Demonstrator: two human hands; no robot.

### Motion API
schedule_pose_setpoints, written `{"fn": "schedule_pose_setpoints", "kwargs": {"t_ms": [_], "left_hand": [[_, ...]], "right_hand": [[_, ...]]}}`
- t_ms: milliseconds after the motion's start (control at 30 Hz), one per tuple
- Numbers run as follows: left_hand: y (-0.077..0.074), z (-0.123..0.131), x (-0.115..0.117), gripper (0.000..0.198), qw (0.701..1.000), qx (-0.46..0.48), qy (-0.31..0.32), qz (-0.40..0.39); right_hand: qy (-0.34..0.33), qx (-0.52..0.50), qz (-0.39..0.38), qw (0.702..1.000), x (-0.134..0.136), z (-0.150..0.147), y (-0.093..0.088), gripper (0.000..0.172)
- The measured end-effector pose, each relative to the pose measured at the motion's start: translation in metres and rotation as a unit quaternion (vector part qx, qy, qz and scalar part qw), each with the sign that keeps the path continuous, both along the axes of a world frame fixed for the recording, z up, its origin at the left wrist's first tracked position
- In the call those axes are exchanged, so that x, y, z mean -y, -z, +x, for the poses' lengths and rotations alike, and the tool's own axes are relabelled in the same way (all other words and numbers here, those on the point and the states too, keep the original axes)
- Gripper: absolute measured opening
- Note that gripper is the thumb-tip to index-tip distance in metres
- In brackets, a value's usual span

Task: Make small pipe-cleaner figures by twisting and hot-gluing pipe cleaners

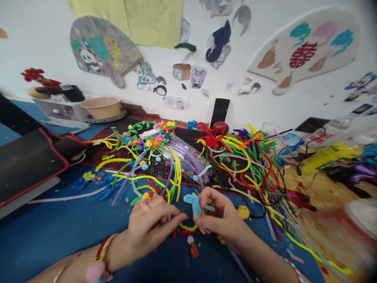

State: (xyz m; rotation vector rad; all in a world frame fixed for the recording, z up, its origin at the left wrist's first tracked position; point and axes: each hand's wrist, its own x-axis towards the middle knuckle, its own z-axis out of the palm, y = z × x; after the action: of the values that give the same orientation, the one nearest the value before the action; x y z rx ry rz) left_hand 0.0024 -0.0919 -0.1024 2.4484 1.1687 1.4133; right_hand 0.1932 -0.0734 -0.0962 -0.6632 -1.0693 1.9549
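Observation:
A light blue pipe cleaner (193, 203), bent into short loops, is pinched upright between the thumb and fingers of my right hand (222, 216). Just to its left, my left hand (156, 222) has its thumb and forefinger pressed together; whatever may be between their tips is too small to make out. A fuzzy ring (146, 199) and a twisted bracelet with a pink pompom (96, 271) are on my left hand and wrist. Below the hands lie a yellow pipe cleaner piece (188, 228) and a small orange scrap (194, 250) on the blue table (118, 239).
Many coloured pipe cleaners (250, 151) are heaped at the right. Fuzzy flowers (157, 139) lie beyond my hands. A phone (220, 112) leans on the wall. A yellow bottle (331, 156) lies right; a black, red-edged box (32, 165) stands left.

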Motion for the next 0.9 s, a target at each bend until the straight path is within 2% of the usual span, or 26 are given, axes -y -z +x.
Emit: {"fn": "schedule_pose_setpoints", "kwargs": {"t_ms": [200,567,900], "left_hand": [[0.0,0.0005,-0.0005,0.008,1.0,0.01,-0.002,0.0],[0.0013,0.001,-0.0007,0.008,1.0,0.015,-0.006,-0.003],[0.0001,0.0015,-0.0004,0.009,1.0,0.001,0.007,-0.001]], "right_hand": [[0.003,-0.015,0.001,1.0,-0.0014,0.0007,0.0027,0.028],[-0.04,-0.071,0.005,0.997,-0.0007,0.0067,0.0074,0.035],[0.024,0.058,0.069,0.996,-0.002,0.0017,0.0047,0.027]]}}
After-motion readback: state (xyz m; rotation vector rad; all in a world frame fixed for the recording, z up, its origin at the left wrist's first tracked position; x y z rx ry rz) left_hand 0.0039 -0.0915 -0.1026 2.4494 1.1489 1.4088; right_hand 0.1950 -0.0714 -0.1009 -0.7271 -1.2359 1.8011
